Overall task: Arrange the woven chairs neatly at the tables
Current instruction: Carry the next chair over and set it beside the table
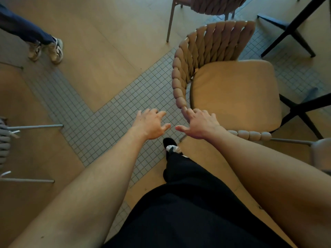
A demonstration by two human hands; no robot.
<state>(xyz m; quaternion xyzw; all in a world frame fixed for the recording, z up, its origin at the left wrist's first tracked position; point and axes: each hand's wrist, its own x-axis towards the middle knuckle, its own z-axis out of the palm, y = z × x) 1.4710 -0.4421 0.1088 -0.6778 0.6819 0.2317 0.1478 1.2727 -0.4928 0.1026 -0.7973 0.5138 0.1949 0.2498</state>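
A tan woven chair (232,90) with a padded seat stands right of centre, its curved woven back toward the left and top. My right hand (200,125) reaches over the lower end of that woven rim, fingers spread and touching it, with no firm grip visible. My left hand (151,125) hovers open above the tiled floor, just left of the chair and apart from it. A second woven chair (211,6) stands at the top edge.
Black table legs (293,31) and a black cross base (300,111) lie right of the chair. Grey chair legs (34,126) jut in from the left. Another person's shoes (46,50) stand at upper left. My black-trousered leg and shoe (172,147) are below the hands.
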